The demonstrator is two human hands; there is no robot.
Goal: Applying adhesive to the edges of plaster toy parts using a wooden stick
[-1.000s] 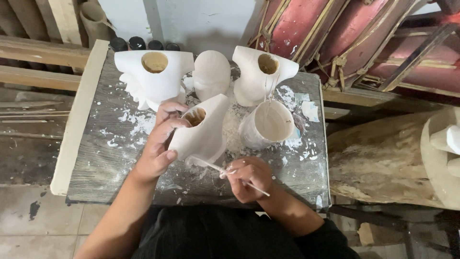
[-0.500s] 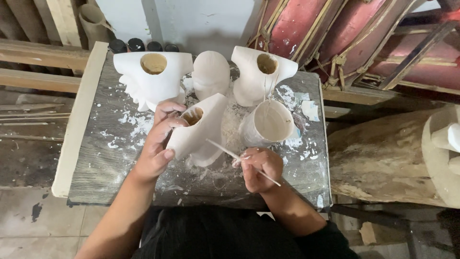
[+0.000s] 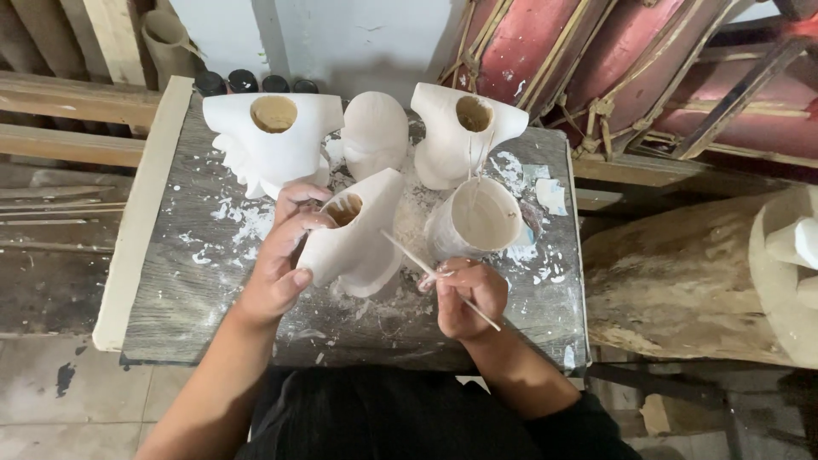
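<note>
My left hand [image 3: 281,255] grips a white hollow moulded piece [image 3: 358,234], tilted on the worn wooden table [image 3: 187,298], fingers over its brown-lined opening. My right hand [image 3: 464,294] holds a thin stick [image 3: 426,268] like a pen; its tip touches the piece's right side. A round white container [image 3: 477,217] of pale paste stands just behind my right hand.
Three more white moulded pieces stand at the back: a wide one [image 3: 273,145], a rounded one [image 3: 375,132] and one with an opening [image 3: 464,132]. White flakes litter the tabletop. Red drums [image 3: 596,60] lean at the back right; a log [image 3: 673,273] lies to the right.
My right hand has moved up and right with the stick, whose tip has swung from the piece's lower edge to its right side. My left hand has stayed on the piece.
</note>
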